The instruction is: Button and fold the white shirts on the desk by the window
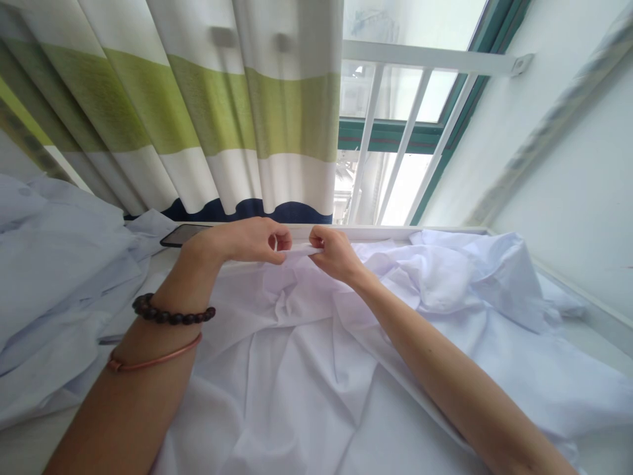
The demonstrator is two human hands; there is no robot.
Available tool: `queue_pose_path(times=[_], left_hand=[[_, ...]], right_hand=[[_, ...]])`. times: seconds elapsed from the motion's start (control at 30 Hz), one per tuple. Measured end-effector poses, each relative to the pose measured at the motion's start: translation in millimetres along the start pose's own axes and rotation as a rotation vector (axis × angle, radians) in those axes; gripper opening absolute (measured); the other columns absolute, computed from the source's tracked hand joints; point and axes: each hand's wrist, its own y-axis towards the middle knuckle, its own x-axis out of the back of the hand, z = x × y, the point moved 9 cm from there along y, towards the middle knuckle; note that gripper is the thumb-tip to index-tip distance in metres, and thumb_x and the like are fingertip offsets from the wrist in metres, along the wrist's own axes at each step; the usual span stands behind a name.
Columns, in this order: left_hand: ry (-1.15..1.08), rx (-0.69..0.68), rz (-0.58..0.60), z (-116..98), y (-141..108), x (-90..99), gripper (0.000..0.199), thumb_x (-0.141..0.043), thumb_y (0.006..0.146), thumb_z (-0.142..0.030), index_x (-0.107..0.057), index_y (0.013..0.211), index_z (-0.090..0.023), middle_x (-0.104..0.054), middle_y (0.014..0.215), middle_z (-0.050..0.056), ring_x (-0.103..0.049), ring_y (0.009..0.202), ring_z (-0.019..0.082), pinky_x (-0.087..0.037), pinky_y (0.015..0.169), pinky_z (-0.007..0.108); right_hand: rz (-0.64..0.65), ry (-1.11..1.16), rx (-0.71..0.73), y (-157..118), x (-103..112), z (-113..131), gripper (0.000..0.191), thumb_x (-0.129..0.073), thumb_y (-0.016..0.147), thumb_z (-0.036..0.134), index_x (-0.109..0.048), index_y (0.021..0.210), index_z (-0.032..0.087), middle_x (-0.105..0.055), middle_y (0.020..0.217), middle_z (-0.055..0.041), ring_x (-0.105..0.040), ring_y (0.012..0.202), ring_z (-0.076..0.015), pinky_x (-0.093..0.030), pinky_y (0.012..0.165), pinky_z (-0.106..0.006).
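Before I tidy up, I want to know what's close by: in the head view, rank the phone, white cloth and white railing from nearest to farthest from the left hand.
From the left hand:
1. White cloth: touching, at the fingertips.
2. Phone: left, beside the wrist.
3. White railing: beyond and right, at the window.
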Motion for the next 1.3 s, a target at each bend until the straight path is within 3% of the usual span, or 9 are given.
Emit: queue_pose_path(times=[0.17,0.37,0.57,0.8,0.93,1.03,1.1,1.23,1.3], left_hand=[[0.024,0.028,-0.101,5,-5,15.6,0.017,-0.053,0.070,-0.031,-0.063,0.078,-0.020,-0.064,0.076,-0.001,-0.056,0.070,0.016,-0.037,0.061,0.024],[0.006,0.175,-0.263,32,-23,42.1,0.014,-0.056,0.065,-0.033,-0.061,0.071,-0.022,-0.064,0.070,0.001,-0.056,0.066,0.019,-0.036,0.060,0.029],[0.068,0.220,-0.237,47,-18,34.6,0.012,-0.054,0.063,-0.029,-0.059,0.071,-0.021,-0.063,0.070,0.003,-0.056,0.065,0.020,-0.036,0.058,0.030],[-0.068,0.007,-0.162,3,-5,15.3,0.035,-0.052,0.074,-0.040,-0.061,0.103,-0.021,-0.067,0.108,0.004,-0.061,0.097,0.022,-0.045,0.081,0.028],[-0.084,-0.099,-0.217,-21,1,13.8,0.030,-0.055,0.073,-0.036,-0.057,0.098,-0.020,-0.066,0.101,0.003,-0.061,0.095,0.021,-0.046,0.082,0.028],[-0.077,-0.123,-0.244,-25,7,11.1,0.023,-0.053,0.072,-0.031,-0.055,0.092,-0.020,-0.065,0.091,0.002,-0.062,0.087,0.019,-0.046,0.077,0.028],[-0.066,-0.116,-0.267,-21,10,11.6,0.019,-0.052,0.073,-0.029,-0.056,0.089,-0.020,-0.065,0.086,0.002,-0.062,0.083,0.019,-0.046,0.074,0.027],[-0.075,-0.085,-0.292,-12,8,15.5,0.018,-0.053,0.072,-0.031,-0.056,0.087,-0.021,-0.065,0.086,0.000,-0.062,0.083,0.018,-0.046,0.074,0.026],[-0.096,-0.073,-0.303,-10,6,17.8,0.019,-0.054,0.072,-0.032,-0.056,0.087,-0.021,-0.065,0.087,0.000,-0.062,0.084,0.018,-0.046,0.075,0.026]], right_hand=[[-0.020,-0.147,-0.021,-3,3,-5,0.021,-0.047,0.062,0.007,-0.034,0.067,0.022,-0.047,0.067,0.0033,-0.035,0.061,-0.0134,-0.024,0.056,-0.025],[-0.038,-0.325,-0.082,-4,12,-37,0.018,-0.047,0.066,0.005,-0.043,0.070,0.022,-0.054,0.074,-0.0009,-0.045,0.068,-0.0175,-0.028,0.062,-0.028],[-0.141,-0.411,0.013,-1,36,-31,0.025,-0.040,0.061,-0.002,-0.038,0.067,0.022,-0.049,0.075,-0.0027,-0.047,0.076,-0.0198,-0.032,0.071,-0.030],[-0.126,-0.307,0.010,0,39,-20,0.027,-0.041,0.058,-0.002,-0.033,0.067,0.022,-0.045,0.071,-0.0002,-0.042,0.066,-0.0168,-0.030,0.062,-0.027],[-0.103,-0.232,-0.025,1,36,-23,0.024,-0.042,0.058,0.000,-0.038,0.068,0.022,-0.046,0.072,0.0005,-0.041,0.065,-0.0157,-0.029,0.060,-0.026],[-0.086,-0.194,-0.022,2,36,-22,0.022,-0.044,0.060,0.001,-0.042,0.070,0.021,-0.047,0.074,0.0007,-0.041,0.066,-0.0147,-0.030,0.061,-0.026],[0.018,-0.134,0.006,2,34,-18,0.019,-0.051,0.064,0.005,-0.048,0.074,0.020,-0.047,0.077,0.0010,-0.042,0.069,-0.0138,-0.032,0.062,-0.025],[0.450,0.095,-0.047,-8,21,-19,0.025,-0.063,0.077,0.034,-0.059,0.097,0.020,-0.052,0.084,0.0002,-0.048,0.072,-0.0132,-0.038,0.065,-0.026],[0.486,0.122,-0.102,-11,27,-26,0.034,-0.057,0.083,0.046,-0.061,0.105,0.021,-0.053,0.087,-0.0005,-0.048,0.072,-0.0126,-0.039,0.065,-0.026]])
